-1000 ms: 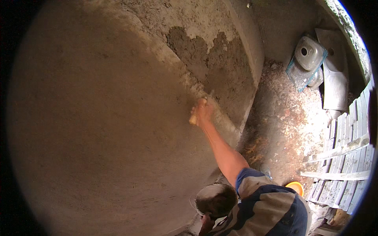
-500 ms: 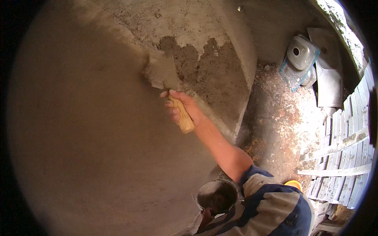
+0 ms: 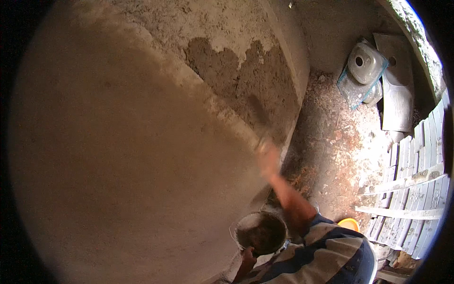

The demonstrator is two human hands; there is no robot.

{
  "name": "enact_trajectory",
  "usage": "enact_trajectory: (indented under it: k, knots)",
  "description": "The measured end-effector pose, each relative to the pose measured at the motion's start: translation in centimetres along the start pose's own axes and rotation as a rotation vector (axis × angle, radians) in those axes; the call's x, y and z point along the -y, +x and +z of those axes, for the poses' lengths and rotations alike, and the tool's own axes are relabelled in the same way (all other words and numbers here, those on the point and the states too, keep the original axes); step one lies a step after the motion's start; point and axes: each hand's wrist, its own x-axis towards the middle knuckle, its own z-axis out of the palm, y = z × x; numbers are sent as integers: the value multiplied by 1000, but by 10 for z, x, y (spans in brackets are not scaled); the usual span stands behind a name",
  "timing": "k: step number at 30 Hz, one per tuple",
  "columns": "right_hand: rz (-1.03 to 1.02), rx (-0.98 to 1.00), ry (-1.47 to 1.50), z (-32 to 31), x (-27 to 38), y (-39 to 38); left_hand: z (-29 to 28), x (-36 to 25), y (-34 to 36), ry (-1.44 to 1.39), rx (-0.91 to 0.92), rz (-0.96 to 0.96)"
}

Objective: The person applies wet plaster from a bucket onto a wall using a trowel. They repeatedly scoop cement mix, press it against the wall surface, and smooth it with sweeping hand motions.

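Since we're mid-swing here, our take is to keep the blade nearly flat and sweep the mortar out from the wet edge, so it feathers instead of ridging.

Biggest thing is the smooth, curved grey plastered wall filling the left of the frame. Upper centre sits the rough, darker brown patch of fresh mortar, lumpy, with a ragged edge.

Right of that is the reddish, rubble-strewn floor, gritty and uneven, and pale wooden planks along the right edge.

Bottom centre is the round metal bucket of dark mortar, with our left hand gripping its rim.

Our right hand is blurred at centre, closed around the flat trowel, whose blade lies against the mortar patch.
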Motion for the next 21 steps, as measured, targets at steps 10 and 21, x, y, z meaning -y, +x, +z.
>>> enact_trajectory:
  k: [10, 21]
  knots:
    - [772, 504, 789, 29, 46, 17, -12, -9, -10, 602, 112, -202]
    - [479, 566, 691, 84, 21, 100, 13, -38, -10, 819, 51, 406]
